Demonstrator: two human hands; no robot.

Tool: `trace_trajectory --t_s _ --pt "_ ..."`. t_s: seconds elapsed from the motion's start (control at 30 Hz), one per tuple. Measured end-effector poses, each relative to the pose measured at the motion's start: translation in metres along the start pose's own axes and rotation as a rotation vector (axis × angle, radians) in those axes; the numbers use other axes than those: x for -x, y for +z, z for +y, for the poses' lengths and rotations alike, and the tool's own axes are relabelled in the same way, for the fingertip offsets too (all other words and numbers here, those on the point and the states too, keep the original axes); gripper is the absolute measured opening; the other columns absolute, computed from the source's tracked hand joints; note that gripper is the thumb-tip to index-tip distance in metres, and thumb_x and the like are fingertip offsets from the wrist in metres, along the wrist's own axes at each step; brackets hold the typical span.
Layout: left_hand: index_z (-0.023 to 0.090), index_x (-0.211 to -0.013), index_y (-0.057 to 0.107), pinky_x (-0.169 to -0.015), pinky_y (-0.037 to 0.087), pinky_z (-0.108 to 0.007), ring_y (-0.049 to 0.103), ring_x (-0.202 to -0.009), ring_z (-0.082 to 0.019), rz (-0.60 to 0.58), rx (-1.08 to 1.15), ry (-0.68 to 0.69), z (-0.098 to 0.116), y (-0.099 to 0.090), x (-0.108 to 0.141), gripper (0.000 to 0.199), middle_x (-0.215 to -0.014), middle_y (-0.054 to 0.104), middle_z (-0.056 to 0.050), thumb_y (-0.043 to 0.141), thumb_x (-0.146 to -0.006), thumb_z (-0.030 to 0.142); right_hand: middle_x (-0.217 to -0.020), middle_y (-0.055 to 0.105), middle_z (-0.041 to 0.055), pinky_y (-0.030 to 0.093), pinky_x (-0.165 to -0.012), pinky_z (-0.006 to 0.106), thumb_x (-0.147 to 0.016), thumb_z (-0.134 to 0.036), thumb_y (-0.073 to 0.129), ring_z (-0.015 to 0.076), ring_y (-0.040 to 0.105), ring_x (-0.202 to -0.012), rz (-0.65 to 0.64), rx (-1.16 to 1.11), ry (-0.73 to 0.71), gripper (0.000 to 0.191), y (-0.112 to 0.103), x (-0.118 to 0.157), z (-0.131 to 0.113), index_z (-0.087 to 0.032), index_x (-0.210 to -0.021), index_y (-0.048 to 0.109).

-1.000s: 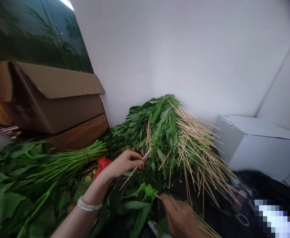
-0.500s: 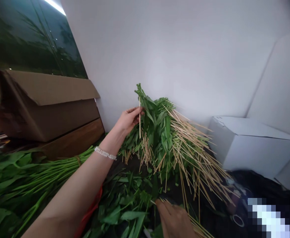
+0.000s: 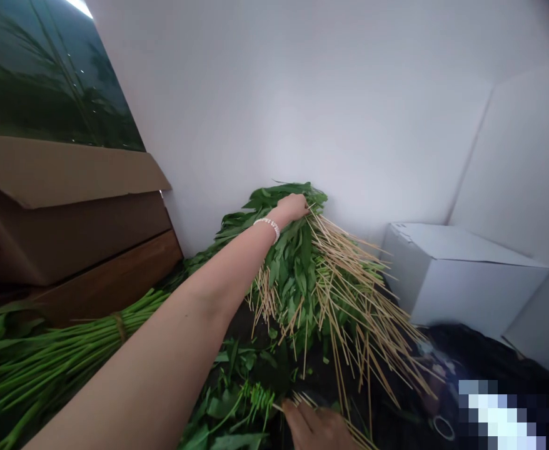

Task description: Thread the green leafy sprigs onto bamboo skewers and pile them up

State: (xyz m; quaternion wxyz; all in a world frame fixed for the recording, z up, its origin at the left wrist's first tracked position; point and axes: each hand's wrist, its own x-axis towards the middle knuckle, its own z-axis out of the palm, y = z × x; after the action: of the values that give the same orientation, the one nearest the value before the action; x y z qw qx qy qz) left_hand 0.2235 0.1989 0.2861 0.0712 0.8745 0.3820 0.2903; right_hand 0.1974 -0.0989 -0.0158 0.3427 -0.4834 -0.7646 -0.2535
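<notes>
My left hand (image 3: 295,206), a beaded bracelet at its wrist, reaches far forward over a heap of leafy greens (image 3: 288,250) by the wall. Its fingers are closed on the pale stick of a skewer of greens (image 3: 312,207) lying on top of the heap. Many bamboo skewers (image 3: 349,269) poke out of the heap to the right. At the bottom edge, my right hand (image 3: 321,428) is closed around several bamboo sticks. One stick tip points left at short cut green stems (image 3: 258,397) with leaves; whether it touches them I cannot tell.
A tied bundle of long-stemmed greens (image 3: 82,337) lies at left, below a cardboard box (image 3: 72,219). At right, a white box (image 3: 471,275) stands against the wall, with black plastic (image 3: 485,347) and a roll (image 3: 443,427) before it.
My left hand has moved right and onto the heap, laying down the skewer of greens it held up. The view has shifted slightly. My right hand still holds the sticks.
</notes>
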Motion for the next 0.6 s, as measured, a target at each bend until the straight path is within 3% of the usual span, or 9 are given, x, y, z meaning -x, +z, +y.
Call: trace_trajectory --t_s 0.2,0.33,0.47,0.6 --pt "0.013 -0.085 0.074 -0.086 0.045 -0.036 0.063 -0.092 -0.027 -0.014 -0.168 0.113 -0.006 -0.009 0.015 0.022 -0.090 0.072 -0.013 0.061 -0.080 0.030 -0.059 0.063 0.0000 0.034 -0.041 0.026 -0.094 -0.012 0.025 0.0136 0.057 -0.039 -0.034 -0.053 0.010 0.033 -0.010 -0.004 -0.002 -0.016 -0.099 0.057" --pt "0.017 -0.101 0.072 -0.083 0.045 -0.033 0.062 -0.092 -0.023 0.051 -0.191 0.185 0.000 -0.026 0.050 0.030 -0.098 0.071 -0.010 0.054 -0.084 0.035 -0.065 0.065 0.0023 0.037 -0.045 0.027 -0.091 -0.009 0.022 0.0146 0.059 -0.044 -0.077 -0.126 0.012 0.036 -0.012 -0.002 -0.002 -0.016 -0.104 0.055" --pt "0.016 -0.097 0.074 -0.072 0.044 -0.030 0.062 -0.076 -0.018 0.059 -0.007 0.247 -0.005 -0.043 0.126 0.028 -0.086 0.073 -0.008 0.056 -0.084 0.033 -0.068 0.064 0.0027 0.037 -0.048 0.027 -0.087 -0.005 0.027 0.0148 0.057 -0.046 -0.023 -0.119 0.035 0.037 -0.013 0.006 0.002 -0.015 -0.110 0.054" --pt "0.014 -0.100 0.073 -0.066 0.046 -0.026 0.062 -0.068 -0.014 -0.020 0.338 0.034 -0.037 -0.050 0.228 0.031 -0.079 0.073 -0.006 0.055 -0.086 0.035 -0.067 0.063 0.0016 0.039 -0.054 0.027 -0.089 -0.004 0.030 0.0139 0.055 -0.049 0.025 -0.079 0.065 0.035 -0.023 0.007 0.014 -0.013 -0.112 0.055"
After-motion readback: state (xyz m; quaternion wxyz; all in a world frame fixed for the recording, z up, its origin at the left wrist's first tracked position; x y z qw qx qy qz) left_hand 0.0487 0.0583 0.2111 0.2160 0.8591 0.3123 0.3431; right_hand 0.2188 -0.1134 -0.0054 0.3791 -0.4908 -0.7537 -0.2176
